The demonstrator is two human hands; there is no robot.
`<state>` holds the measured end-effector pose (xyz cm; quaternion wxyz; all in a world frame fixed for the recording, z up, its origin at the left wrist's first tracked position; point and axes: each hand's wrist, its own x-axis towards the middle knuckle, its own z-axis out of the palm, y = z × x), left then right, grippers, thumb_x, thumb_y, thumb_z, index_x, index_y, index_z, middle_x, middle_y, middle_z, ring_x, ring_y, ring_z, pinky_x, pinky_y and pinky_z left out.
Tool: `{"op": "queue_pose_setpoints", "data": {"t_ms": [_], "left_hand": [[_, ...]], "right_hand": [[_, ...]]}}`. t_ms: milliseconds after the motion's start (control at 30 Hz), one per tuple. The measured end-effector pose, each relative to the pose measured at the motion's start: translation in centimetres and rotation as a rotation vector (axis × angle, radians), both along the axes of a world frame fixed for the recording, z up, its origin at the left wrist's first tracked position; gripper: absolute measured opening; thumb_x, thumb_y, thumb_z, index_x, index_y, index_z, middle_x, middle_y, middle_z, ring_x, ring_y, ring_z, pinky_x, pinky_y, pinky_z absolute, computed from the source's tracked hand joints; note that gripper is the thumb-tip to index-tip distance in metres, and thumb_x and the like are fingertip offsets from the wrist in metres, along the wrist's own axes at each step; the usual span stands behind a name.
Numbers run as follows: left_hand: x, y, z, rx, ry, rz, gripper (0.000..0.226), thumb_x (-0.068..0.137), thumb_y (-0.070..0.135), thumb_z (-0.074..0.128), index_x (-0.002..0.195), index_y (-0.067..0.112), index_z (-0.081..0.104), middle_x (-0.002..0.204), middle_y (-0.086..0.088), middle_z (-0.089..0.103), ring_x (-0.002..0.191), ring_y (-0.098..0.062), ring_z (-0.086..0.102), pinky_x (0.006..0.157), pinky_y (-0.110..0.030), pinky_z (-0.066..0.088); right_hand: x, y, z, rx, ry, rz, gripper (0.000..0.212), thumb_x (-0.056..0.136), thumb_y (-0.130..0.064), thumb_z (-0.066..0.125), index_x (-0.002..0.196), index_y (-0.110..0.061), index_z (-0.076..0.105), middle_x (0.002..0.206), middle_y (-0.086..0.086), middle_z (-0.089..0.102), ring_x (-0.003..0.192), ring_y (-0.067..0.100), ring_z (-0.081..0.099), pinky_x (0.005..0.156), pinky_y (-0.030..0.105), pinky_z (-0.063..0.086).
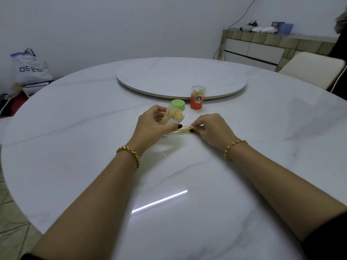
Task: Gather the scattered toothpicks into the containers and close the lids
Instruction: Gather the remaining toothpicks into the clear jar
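With the left hand (150, 124) gripping the tilted, half-filled toothpick container (173, 117) and the right hand (213, 128) pinching a toothpick bundle (181, 130) just beside it, square the tips first, then feed them in together.

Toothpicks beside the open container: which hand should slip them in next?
Right. The right hand pinches the loose toothpicks on the table, close to the clear container. The left hand is occupied, holding that container tilted.
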<state>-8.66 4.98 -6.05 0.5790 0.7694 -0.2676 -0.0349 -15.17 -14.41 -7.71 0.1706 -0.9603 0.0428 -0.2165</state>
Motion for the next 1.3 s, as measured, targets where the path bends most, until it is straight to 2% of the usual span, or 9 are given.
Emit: {"op": "queue_pose_setpoints", "data": {"t_ms": [200,300,433,600,833,967,1067,1167,1300], "left_hand": [[0.1,0.0,-0.1,-0.011,0.009,-0.001,0.048,0.065,0.022,0.087,0.105,0.016,0.061,0.105,-0.003,0.065,0.096,-0.013,0.063,0.055,-0.006,0.045],[0.1,-0.1,-0.1,-0.011,0.003,0.003,0.047,0.065,0.023,0.088,0.103,0.018,0.061,0.103,-0.002,0.066,0.094,-0.012,0.063,0.054,-0.007,0.045],[-0.1,-0.1,0.0,-0.018,0.018,-0.01,0.046,0.065,0.023,0.088,0.103,0.018,0.061,0.103,-0.002,0.065,0.094,-0.01,0.063,0.054,-0.007,0.046],[-0.5,-0.4,0.0,-0.014,0.028,-0.029,0.048,0.065,0.023,0.087,0.104,0.018,0.061,0.106,-0.002,0.064,0.096,-0.009,0.062,0.055,-0.007,0.046],[-1.0,-0.9,-0.1,0.005,0.016,-0.065,0.046,0.066,0.025,0.087,0.103,0.021,0.061,0.105,-0.001,0.065,0.099,-0.01,0.061,0.057,-0.008,0.048],[-1.2,-1.0,-0.2,0.012,0.013,-0.084,0.047,0.066,0.026,0.086,0.105,0.021,0.06,0.106,-0.002,0.065,0.1,-0.012,0.062,0.058,-0.009,0.049],[-1.3,-1.0,-0.2,0.012,0.014,-0.087,0.046,0.066,0.025,0.086,0.104,0.021,0.06,0.105,-0.002,0.065,0.098,-0.012,0.062,0.059,-0.011,0.051],[-1.3,-1.0,-0.2,-0.022,0.038,-0.087,0.044,0.066,0.022,0.087,0.101,0.022,0.061,0.1,-0.003,0.067,0.094,-0.014,0.065,0.058,-0.018,0.054],[-1.4,-1.0,0.0,-0.022,0.037,-0.078,0.041,0.067,0.018,0.086,0.1,0.02,0.06,0.097,-0.004,0.067,0.088,-0.013,0.065,0.055,-0.011,0.048]], "right_hand": [[0.7,0.2,-0.7,0.031,-0.118,-0.066,0.017,0.09,-0.013,0.059,0.088,-0.01,0.075,0.078,0.009,0.072,0.067,0.023,0.055,0.062,0.032,0.039],[0.8,0.2,-0.9,0.146,-0.19,-0.101,0.016,0.088,-0.009,0.059,0.087,-0.01,0.075,0.078,0.007,0.073,0.07,0.024,0.063,0.066,0.032,0.046],[0.4,0.4,-0.2,0.462,-0.237,-0.113,0.017,0.09,-0.007,0.058,0.085,-0.012,0.074,0.079,-0.002,0.073,0.079,0.01,0.069,0.069,0.009,0.046],[0.1,0.7,1.4,0.786,-0.251,-0.079,0.016,0.093,-0.013,0.058,0.083,-0.014,0.07,0.079,-0.005,0.073,0.081,0.001,0.07,0.081,0.02,0.052],[0.4,1.9,3.8,1.108,-0.311,0.031,0.015,0.096,-0.012,0.054,0.092,-0.009,0.068,0.088,0.007,0.074,0.091,0.015,0.071,0.095,0.033,0.051],[0.3,3.2,4.9,1.298,-0.404,0.135,0.015,0.098,-0.011,0.05,0.095,-0.005,0.063,0.093,0.01,0.073,0.096,0.018,0.07,0.094,0.031,0.052],[0.3,4.0,4.6,1.325,-0.42,0.195,0.014,0.097,-0.016,0.053,0.093,-0.009,0.064,0.101,0.008,0.073,0.104,0.018,0.067,0.094,0.029,0.051],[0.5,4.8,3.1,1.226,-0.333,0.196,0.022,0.097,-0.021,0.054,0.098,-0.002,0.066,0.105,0.002,0.072,0.106,0.013,0.064,0.091,0.027,0.05],[0.8,4.9,2.2,1.206,-0.223,0.148,0.027,0.099,-0.023,0.05,0.105,-0.004,0.068,0.111,-0.001,0.07,0.1,0.01,0.067,0.086,0.032,0.055]]}}
